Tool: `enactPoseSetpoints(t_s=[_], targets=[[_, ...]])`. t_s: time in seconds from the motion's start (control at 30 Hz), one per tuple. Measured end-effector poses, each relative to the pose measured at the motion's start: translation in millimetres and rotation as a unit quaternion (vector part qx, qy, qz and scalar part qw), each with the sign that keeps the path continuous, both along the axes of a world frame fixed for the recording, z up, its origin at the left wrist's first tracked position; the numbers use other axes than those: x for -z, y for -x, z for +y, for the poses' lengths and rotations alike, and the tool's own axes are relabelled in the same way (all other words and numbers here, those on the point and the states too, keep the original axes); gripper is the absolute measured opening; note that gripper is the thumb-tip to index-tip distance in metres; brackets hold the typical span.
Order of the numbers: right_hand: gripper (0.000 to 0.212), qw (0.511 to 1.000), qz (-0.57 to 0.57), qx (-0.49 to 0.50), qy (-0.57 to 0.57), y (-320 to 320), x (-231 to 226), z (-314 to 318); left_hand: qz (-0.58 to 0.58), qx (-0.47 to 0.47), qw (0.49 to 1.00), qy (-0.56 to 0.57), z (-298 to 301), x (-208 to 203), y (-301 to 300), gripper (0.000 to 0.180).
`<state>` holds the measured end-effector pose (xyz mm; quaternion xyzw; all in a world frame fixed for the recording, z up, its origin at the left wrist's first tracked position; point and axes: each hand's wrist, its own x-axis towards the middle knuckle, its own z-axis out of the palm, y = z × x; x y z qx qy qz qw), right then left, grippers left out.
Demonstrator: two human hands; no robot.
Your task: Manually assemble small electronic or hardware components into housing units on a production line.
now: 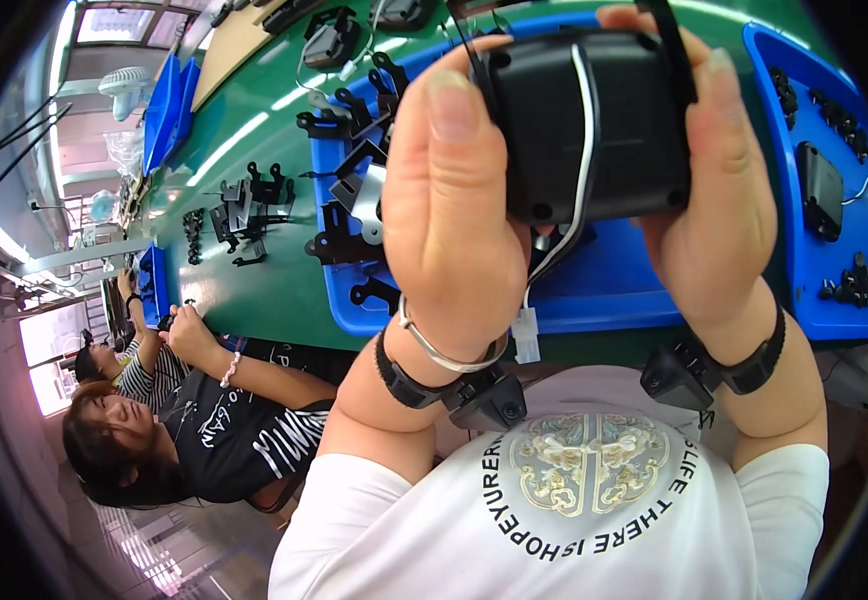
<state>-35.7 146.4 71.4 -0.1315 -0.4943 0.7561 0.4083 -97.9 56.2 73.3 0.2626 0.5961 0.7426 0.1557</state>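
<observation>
Between my two hands is a black, square plastic housing [544, 130] with rounded corners and round recesses at its corners. My left hand [449, 200] grips its left side, thumb along the edge. From the other side my right hand [719, 190] closes on it, with the far fingers partly hidden behind. A black-and-white cable [590, 120] runs down the housing's face and ends in a white connector [526, 335] hanging near my left wrist. Dark arms stick out at the housing's upper corners. Below it lies a blue tray [614, 310] with black brackets [339, 235] at its left.
Another blue tray [804, 310] at the right holds a black housing [820, 190] and small black parts. More brackets [254, 205] lie on the green table [284, 290]. Similar housings [331, 45] sit at the far side. A co-worker [224, 430] sits to the left, another beyond.
</observation>
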Motion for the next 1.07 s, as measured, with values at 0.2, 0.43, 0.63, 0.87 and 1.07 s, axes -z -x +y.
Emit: enactPoseSetpoints(t_s=[0.2, 0.43, 0.63, 0.87, 1.07], targets=[[0.037, 0.992, 0.038, -0.116, -0.035, -9, 10, 21, 0.049, 0.010, 0.996, -0.074, 9, 0, -1, 0.048], [0.043, 0.993, -0.031, -0.104, -0.042, -18, -4, 19, 0.123, -0.008, 0.987, -0.100, 9, 3, -12, 0.046], [0.041, 0.990, -0.065, -0.116, -0.045, -35, -21, 22, 0.207, 0.004, 0.974, -0.089, 7, 7, -17, 0.050], [0.038, 0.983, -0.109, -0.134, -0.054, -36, -32, 30, 0.265, 0.004, 0.963, -0.054, 3, -5, -19, 0.052], [0.038, 0.969, -0.142, -0.199, -0.025, -17, -37, 40, 0.244, -0.017, 0.969, -0.031, 2, 0, -6, 0.055]])
